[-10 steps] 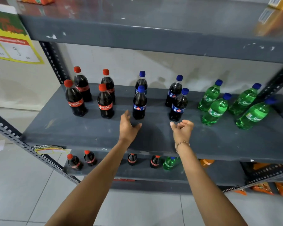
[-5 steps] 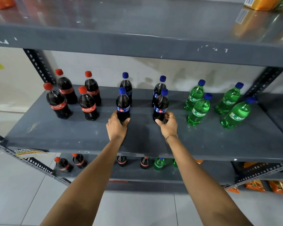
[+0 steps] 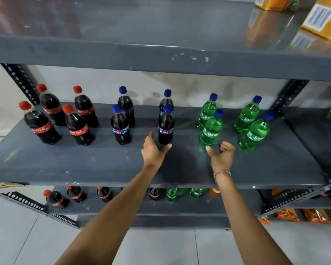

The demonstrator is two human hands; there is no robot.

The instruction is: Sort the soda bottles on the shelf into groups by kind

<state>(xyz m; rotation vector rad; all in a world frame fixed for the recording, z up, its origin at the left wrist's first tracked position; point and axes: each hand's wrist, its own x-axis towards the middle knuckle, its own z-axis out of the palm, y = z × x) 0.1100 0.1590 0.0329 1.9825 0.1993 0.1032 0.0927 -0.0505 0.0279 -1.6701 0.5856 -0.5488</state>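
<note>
The left hand (image 3: 153, 152) is spread and empty just before the front blue-capped cola bottle (image 3: 166, 125); the right hand (image 3: 222, 155), loosely curled and empty, is just right of it, before a Sprite bottle (image 3: 211, 129).

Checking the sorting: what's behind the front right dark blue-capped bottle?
Directly behind the front right dark blue-capped bottle stands another dark blue-capped bottle; only its cap and shoulders show, its label mostly covered.
</note>
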